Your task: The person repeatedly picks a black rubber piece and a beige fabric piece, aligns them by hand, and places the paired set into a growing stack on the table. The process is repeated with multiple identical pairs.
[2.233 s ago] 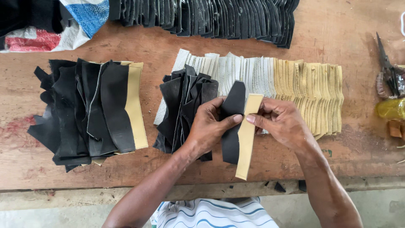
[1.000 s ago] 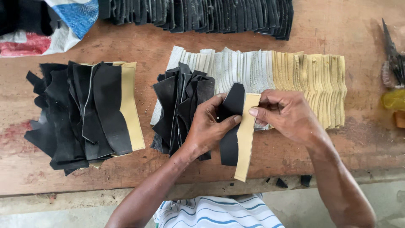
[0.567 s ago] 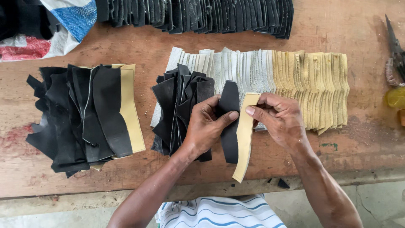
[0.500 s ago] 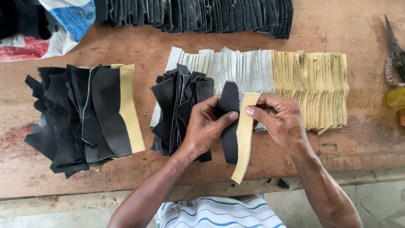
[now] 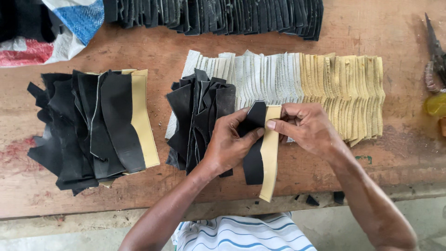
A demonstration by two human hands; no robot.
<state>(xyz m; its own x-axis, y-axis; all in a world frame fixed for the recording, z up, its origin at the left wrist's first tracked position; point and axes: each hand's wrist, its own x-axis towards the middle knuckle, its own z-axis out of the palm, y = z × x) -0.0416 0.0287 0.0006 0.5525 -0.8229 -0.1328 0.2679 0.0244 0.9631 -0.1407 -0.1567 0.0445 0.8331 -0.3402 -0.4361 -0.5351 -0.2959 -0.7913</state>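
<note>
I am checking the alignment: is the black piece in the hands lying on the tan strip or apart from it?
On it: the black piece overlaps the tan strip, pinched by both hands.

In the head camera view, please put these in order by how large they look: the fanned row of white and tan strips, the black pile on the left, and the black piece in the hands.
1. Row of white and tan strips, widest.
2. Left black pile, somewhat smaller.
3. Held black piece, clearly smallest.

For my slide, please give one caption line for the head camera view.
Left hand and right hand press a black piece against a tan strip above a wooden table.
</note>
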